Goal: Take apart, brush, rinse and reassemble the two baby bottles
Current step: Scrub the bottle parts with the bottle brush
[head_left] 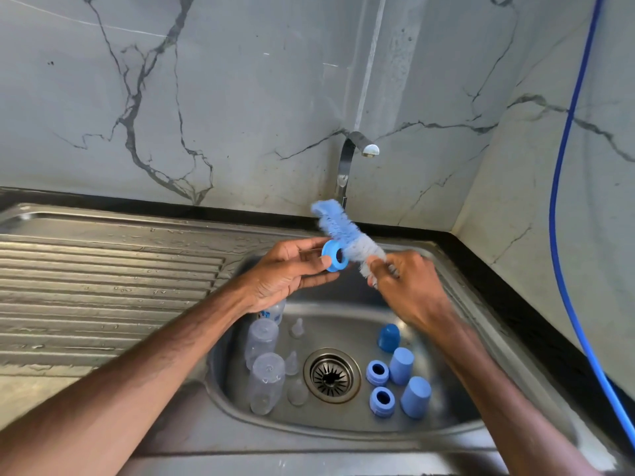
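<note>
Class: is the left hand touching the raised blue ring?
Touching: the head view shows the left hand pinching the ring by its rim.

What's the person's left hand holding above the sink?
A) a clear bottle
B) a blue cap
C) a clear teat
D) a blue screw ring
D: the left hand pinches a blue ring by its rim, while the right hand grips the brush.
</note>
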Demonstrator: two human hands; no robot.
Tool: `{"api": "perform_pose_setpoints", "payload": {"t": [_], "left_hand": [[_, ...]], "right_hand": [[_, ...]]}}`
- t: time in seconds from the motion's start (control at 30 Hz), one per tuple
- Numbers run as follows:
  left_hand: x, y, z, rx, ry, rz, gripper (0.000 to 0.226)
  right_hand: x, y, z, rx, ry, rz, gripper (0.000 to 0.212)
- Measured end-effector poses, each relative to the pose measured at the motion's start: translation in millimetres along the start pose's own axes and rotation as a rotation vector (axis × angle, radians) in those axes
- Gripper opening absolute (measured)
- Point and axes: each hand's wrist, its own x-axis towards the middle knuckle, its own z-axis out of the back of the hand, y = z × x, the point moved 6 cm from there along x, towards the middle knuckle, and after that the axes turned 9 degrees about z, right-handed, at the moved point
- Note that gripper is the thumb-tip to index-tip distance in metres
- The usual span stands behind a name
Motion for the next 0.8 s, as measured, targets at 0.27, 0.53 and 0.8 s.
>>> {"api": "perform_pose_setpoints", "payload": {"t": [0.27, 0.53, 0.8], "left_hand": [[2, -4, 7, -0.207, -0.115, -0.054, 0.041], [3, -2, 4, -0.408, -0.135, -0.061, 0.04], [2, 1, -3, -0.265, -0.018, -0.013, 0.04]], "right_hand": [[-1, 8, -9, 0.061, -0.015, 0.033, 0.042], [-2, -2, -3, -0.001, -0.054, 0.023, 0.043], [-2, 2, -4, 0.051, -0.081, 0.034, 0.046]]}}
